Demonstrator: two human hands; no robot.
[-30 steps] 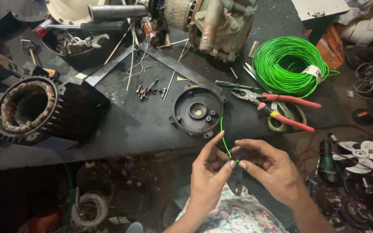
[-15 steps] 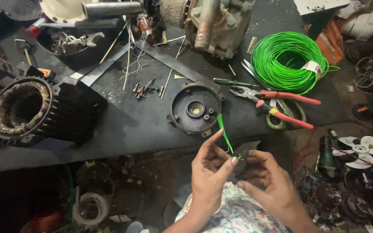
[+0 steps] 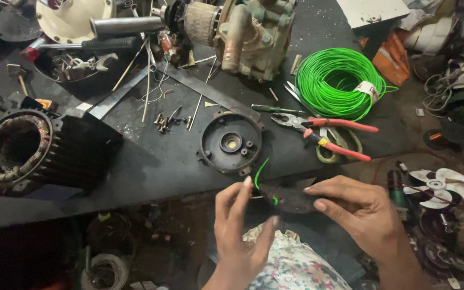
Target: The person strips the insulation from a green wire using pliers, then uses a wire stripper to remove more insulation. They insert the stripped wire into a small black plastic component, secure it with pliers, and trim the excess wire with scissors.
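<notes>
Both hands, left hand point(image 3: 240, 231) and right hand point(image 3: 358, 212), pinch a dark part point(image 3: 291, 200) threaded with green wire point(image 3: 260, 167); pulling it through needs steady grip, coil point(image 3: 335, 80) at one o'clock.

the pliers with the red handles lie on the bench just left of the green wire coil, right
Not quite: the head view shows the pliers with red handles lying on the bench just below the green wire coil, toward the person, not to its left.

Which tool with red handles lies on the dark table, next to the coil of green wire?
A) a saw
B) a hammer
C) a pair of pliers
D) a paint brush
C: the pliers with red handles lie on the table, just below the green wire coil.
</notes>
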